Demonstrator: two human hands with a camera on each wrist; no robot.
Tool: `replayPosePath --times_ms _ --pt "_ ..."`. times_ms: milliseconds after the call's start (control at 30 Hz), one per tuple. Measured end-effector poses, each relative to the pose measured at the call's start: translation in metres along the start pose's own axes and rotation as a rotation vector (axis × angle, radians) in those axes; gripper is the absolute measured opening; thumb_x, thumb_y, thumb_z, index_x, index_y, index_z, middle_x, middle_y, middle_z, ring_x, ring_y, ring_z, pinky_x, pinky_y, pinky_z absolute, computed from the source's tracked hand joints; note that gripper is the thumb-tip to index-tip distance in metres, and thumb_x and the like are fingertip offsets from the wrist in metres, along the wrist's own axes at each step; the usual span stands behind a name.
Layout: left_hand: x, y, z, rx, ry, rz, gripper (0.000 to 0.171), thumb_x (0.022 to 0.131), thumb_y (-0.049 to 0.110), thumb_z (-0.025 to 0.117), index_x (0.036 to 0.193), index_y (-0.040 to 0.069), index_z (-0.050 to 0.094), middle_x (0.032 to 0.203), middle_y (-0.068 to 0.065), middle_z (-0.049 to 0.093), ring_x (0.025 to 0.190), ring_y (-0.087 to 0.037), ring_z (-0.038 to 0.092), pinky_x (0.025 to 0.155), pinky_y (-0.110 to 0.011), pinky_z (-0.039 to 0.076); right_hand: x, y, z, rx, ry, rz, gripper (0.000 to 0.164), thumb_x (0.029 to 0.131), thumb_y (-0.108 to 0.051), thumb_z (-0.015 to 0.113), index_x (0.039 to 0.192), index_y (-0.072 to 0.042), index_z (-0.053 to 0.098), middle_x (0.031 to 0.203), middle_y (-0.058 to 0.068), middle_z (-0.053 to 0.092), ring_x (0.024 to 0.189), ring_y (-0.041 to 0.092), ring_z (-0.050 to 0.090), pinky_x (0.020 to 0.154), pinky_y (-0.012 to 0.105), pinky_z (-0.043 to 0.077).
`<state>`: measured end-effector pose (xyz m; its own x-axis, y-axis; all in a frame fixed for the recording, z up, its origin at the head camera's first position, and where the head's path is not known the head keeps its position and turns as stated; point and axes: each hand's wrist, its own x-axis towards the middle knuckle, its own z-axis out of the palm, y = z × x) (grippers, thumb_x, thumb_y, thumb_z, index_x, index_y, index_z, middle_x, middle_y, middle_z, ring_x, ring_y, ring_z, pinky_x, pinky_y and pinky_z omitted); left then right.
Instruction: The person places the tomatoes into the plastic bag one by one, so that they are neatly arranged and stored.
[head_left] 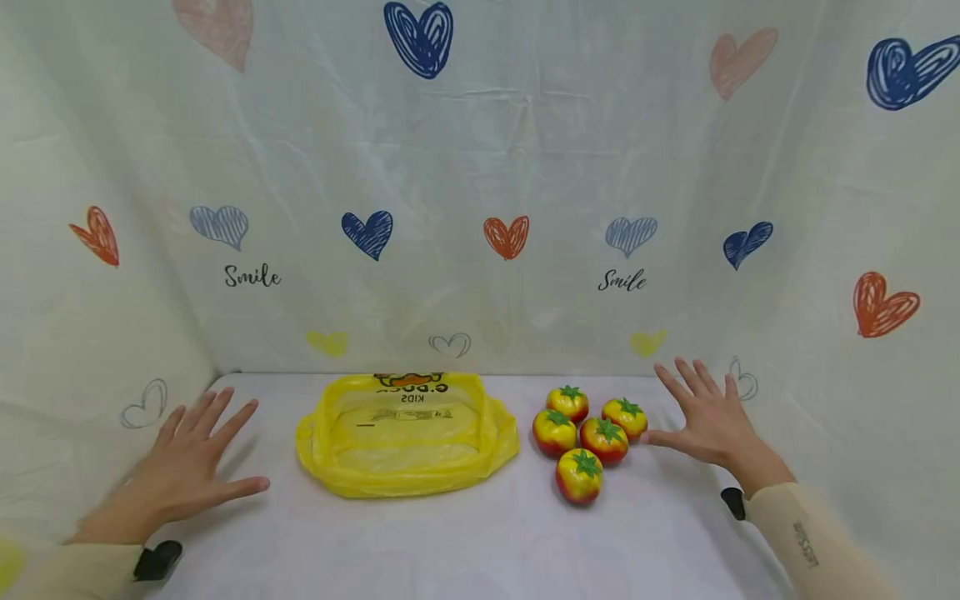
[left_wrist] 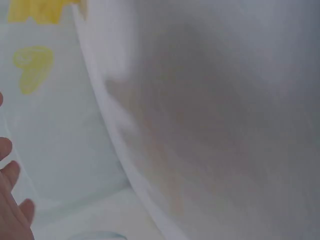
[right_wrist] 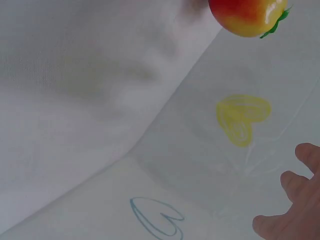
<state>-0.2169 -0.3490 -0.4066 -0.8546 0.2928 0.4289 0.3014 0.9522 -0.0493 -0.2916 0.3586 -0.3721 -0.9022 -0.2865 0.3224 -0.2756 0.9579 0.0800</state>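
Yellow plastic forms a wide-mouthed bag (head_left: 405,483) lying on the white-covered table (head_left: 420,550), left of centre, with dark mirrored lettering along its far side. Just to its right sit five red-and-yellow tomatoes (head_left: 603,440) with green leafy tops, clustered together, one nearer the person. Beside the rightmost tomato, the right hand (head_left: 708,425) holds nothing, fingers spread wide; its thumb tip may or may not touch. The left hand (head_left: 187,467), likewise splayed, is apart from the bag. Behind hangs a heart-printed white cloth (head_left: 555,167).
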Motion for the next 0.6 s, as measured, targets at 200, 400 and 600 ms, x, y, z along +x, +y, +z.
replayPosePath --times_ms 200,400,600 --pt "0.017 0.02 0.002 -0.124 0.019 0.008 0.097 0.075 0.061 0.069 0.15 0.015 0.028 0.146 -0.027 0.03 0.129 -0.048 0.028 0.097 -0.067 0.026 0.001 -0.011 0.002 0.048 -0.007 -0.006 0.111 0.069 -0.081 0.055 0.154 -0.022 0.015 0.154 0.023 0.019 0.138 0.048 0.015 0.105 0.072 0.003" --pt "0.033 0.046 0.001 -0.194 0.012 -0.023 0.078 0.079 0.054 0.069 0.139 0.01 0.045 0.135 -0.027 0.041 0.119 -0.047 0.039 0.091 -0.066 0.038 0.002 -0.019 0.012 0.054 0.016 -0.004 0.11 0.068 -0.08 0.056 0.154 -0.024 0.016 0.153 0.023 0.022 0.138 0.047 0.017 0.106 0.07 0.005" --pt "0.047 0.062 0.005 -0.247 -0.027 -0.088 0.069 0.081 0.053 0.067 0.133 0.011 0.05 0.124 -0.026 0.042 0.106 -0.043 0.046 0.08 -0.06 0.047 0.004 -0.029 0.014 0.107 0.034 -0.023 0.108 0.069 -0.077 0.059 0.153 -0.024 0.019 0.154 0.02 0.022 0.137 0.045 0.019 0.109 0.066 0.006"
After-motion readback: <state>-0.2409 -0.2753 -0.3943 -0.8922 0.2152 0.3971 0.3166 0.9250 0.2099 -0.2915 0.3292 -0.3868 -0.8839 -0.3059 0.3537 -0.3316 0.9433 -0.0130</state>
